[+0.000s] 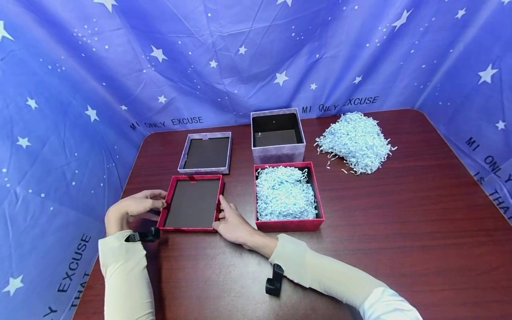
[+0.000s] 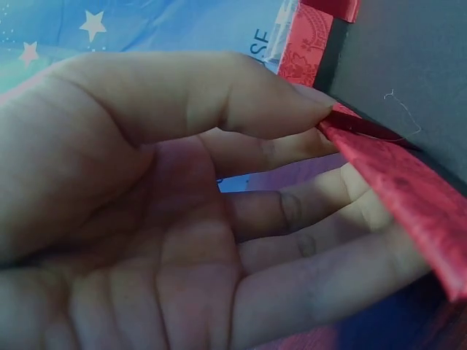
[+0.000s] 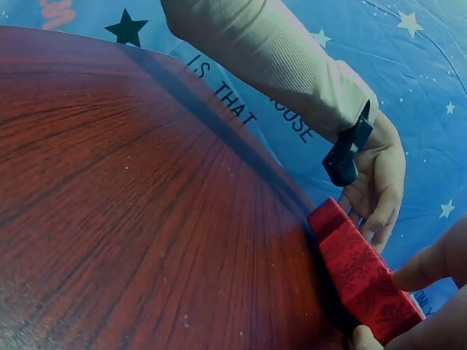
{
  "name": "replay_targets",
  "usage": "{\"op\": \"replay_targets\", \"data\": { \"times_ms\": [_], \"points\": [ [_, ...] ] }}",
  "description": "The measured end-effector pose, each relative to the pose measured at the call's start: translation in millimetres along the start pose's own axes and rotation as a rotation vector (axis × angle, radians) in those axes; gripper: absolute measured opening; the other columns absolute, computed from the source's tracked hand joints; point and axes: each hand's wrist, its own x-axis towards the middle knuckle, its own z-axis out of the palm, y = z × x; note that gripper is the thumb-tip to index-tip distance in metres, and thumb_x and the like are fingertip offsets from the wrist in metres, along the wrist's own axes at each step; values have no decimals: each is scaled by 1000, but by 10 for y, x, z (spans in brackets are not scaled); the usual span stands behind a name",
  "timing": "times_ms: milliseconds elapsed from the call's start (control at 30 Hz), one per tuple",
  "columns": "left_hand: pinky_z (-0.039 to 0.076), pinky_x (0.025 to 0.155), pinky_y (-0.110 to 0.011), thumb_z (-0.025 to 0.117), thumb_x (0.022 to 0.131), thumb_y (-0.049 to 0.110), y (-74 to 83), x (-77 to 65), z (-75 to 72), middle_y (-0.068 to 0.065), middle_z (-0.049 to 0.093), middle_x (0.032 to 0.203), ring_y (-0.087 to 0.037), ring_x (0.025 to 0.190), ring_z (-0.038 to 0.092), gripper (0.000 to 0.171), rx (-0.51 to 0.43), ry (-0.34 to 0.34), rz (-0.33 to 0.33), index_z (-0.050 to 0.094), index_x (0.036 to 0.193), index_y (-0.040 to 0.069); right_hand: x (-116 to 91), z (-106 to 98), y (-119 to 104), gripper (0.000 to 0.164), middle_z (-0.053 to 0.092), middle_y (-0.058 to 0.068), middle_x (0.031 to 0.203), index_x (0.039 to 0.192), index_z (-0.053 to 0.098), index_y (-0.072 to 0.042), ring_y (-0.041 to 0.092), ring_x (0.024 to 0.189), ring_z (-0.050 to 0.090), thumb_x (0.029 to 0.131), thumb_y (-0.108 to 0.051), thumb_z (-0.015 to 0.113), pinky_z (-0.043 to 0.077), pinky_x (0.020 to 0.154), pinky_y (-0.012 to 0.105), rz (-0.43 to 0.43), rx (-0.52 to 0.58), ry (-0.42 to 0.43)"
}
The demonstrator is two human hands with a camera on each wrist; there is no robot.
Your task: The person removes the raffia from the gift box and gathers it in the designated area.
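Both hands hold a red box lid (image 1: 192, 204), its dark inside facing up, at the left of the table in the head view. My left hand (image 1: 138, 206) pinches its left wall; in the left wrist view the thumb (image 2: 284, 109) is at the rim while the other fingers reach beneath. At the opposite side, my right hand (image 1: 236, 224) grips the right wall, with a thumb and a fingertip against the patterned red side (image 3: 357, 273) in the right wrist view. To the right stands a red box (image 1: 290, 226) filled with pale blue paper shreds (image 1: 286, 193).
Behind the red lid lies a light purple lid (image 1: 206, 171), inside up. An open purple box (image 1: 278, 154) with a black inside stands directly behind the red box. A loose heap of pale blue shreds (image 1: 356, 142) lies at the back right. Blue starry cloth (image 1: 256, 58) surrounds the table.
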Motion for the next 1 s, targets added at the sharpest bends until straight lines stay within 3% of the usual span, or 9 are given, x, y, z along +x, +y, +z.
{"op": "replay_targets", "data": {
  "times_ms": [200, 300, 400, 533, 633, 733, 867, 1000],
  "points": [
    [54, 89, -49, 44, 96, 6, 0, -13, 18, -26, 50, 121, -20, 103, 57, 50, 23, 16, -10, 26, 137, -15, -10, -41, -38, 79, 38, 19, 139, 153, 17, -9, 27, 112, 56, 87, -9, 61, 47, 98, 39, 23, -37, -14],
    [54, 88, -50, 45, 95, 6, 24, -9, 28, -26, 49, 120, -23, 102, 57, 49, 32, 27, -21, 27, 136, -14, -30, -75, -70, 77, 36, 18, 141, 152, 19, -9, 29, 120, 53, 88, -14, 61, 44, 103, 40, 10, -72, -25],
    [55, 88, -49, 47, 95, 5, 89, -27, 31, -26, 51, 118, -25, 100, 58, 47, 76, 52, -33, 30, 134, -14, -96, -120, -155, 77, 29, 14, 148, 152, 18, -11, 26, 131, 44, 88, -17, 61, 39, 108, 41, -64, -162, -33],
    [55, 87, -48, 48, 97, 11, 299, -87, 34, -28, 55, 114, -30, 100, 60, 42, 229, 133, -27, 37, 128, -14, -260, -230, -394, 76, 23, 7, 152, 152, 17, -16, 20, 135, 38, 89, -17, 60, 39, 109, 38, -222, -263, -43],
    [55, 87, -47, 48, 100, 20, 518, -144, 61, -29, 56, 113, -35, 100, 61, 42, 350, 219, 24, 41, 126, -13, -380, -362, -602, 75, 25, 4, 151, 151, 19, -21, 18, 129, 44, 89, -15, 60, 43, 105, 36, -328, -278, -52],
    [55, 87, -45, 46, 101, 26, 724, -173, 113, -28, 57, 113, -33, 99, 63, 45, 375, 261, 110, 42, 128, -11, -453, -527, -771, 75, 28, 1, 149, 151, 20, -26, 16, 123, 48, 89, -16, 61, 45, 103, 35, -404, -310, -37],
    [57, 85, -36, 48, 101, 26, 962, -131, 239, -24, 60, 111, -20, 94, 64, 46, 360, 240, 227, 42, 132, -7, -462, -772, -890, 75, 32, 0, 146, 150, 21, -29, 15, 119, 50, 89, -18, 63, 47, 100, 32, -451, -381, 18],
    [57, 85, -33, 51, 100, 20, 1151, 3, 456, -22, 62, 109, -22, 95, 64, 42, 354, 213, 330, 43, 134, -3, -452, -1044, -928, 73, 36, 2, 142, 150, 24, -25, 18, 112, 53, 89, -19, 65, 50, 94, 38, -444, -432, 57]
  ]
}}
